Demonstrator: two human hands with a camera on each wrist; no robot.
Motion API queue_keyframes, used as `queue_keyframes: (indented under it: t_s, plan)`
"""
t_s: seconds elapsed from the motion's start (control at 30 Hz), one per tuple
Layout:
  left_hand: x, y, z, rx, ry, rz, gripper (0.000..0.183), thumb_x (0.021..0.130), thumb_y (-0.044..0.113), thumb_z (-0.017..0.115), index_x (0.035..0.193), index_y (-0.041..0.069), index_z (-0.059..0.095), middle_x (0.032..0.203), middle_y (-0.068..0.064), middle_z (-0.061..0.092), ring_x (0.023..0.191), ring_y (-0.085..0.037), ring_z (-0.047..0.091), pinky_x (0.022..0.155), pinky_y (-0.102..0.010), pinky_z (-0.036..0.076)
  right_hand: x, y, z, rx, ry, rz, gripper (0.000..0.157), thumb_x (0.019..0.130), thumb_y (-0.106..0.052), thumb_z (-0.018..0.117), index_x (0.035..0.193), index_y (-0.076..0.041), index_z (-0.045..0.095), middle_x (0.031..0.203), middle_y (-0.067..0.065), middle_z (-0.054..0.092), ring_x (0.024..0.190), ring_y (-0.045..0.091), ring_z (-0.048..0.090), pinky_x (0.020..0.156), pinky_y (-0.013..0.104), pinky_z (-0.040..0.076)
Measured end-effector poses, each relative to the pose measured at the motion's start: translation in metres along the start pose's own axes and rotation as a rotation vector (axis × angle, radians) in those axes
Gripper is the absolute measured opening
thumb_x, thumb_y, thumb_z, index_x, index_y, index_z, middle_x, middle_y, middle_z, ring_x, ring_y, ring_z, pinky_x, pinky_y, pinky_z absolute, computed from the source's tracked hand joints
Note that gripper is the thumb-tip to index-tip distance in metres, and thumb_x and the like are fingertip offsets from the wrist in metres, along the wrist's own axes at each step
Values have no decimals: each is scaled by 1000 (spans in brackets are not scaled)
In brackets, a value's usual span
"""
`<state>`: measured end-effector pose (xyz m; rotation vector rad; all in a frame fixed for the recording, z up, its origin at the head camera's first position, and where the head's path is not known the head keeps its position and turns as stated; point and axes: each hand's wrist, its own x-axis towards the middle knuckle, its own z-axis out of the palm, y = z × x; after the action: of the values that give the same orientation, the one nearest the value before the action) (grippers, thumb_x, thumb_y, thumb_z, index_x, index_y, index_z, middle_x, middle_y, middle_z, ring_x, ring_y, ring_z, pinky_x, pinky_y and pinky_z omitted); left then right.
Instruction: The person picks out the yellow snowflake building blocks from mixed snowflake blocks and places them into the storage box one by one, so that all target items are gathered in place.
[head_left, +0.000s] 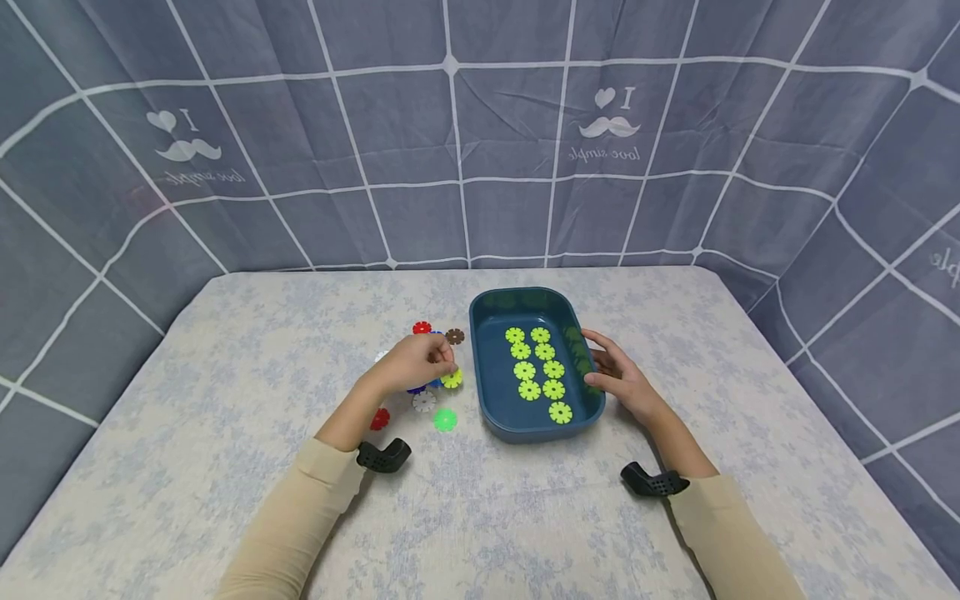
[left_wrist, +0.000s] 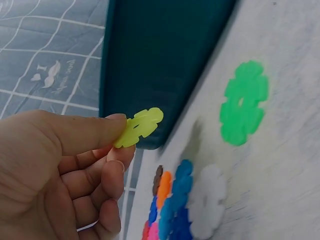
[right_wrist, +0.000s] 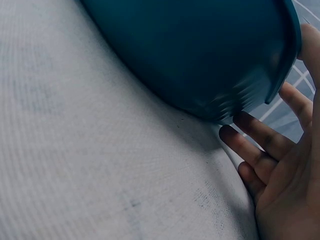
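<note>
My left hand (head_left: 417, 362) pinches a yellow notched disc (left_wrist: 139, 127) between thumb and fingertips, just left of a dark teal bin (head_left: 517, 429). Under and around that hand lie several more discs, among them a green disc (head_left: 445, 420), a clear white disc (head_left: 423, 402), a brown disc (head_left: 454, 337) and red ones. Inside the bin, several yellow discs (head_left: 553, 389) lie flat in two columns. My right hand (head_left: 624, 379) rests against the bin's right side, with its thumb and index finger at the rim. Some discs are hidden behind the left hand.
A table with a pale floral cloth (head_left: 480, 517) bears everything. Grey-blue curtains (head_left: 510, 125) with white lines hang behind it and at both sides. Each wrist wears a black device, such as the left one (head_left: 384, 456).
</note>
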<state>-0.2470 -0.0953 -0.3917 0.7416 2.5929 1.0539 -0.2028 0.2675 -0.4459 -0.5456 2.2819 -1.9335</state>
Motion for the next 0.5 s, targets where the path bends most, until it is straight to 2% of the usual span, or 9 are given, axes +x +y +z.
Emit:
queue_keyframes:
  t_s: [0.13,0.5]
  plan:
    - [-1,2,-8,15,8,-4,10,93,14,67,88,7,61,81,-1,62,73,-16,57,69,-33,47,0,-1,0,2,-3,6,69,94,0,55,154,-7,22,143,33,38,114,16,55,84,28,51]
    - [2,13,-22,13,14,-2,12,96,18,65,90,8,61,83,-2,62,69,-18,54,64,-34,44,3,-4,-1,-3,1,20,68,94,2,53,154,-7,22,143,33,37,117,19,54,85,29,51]
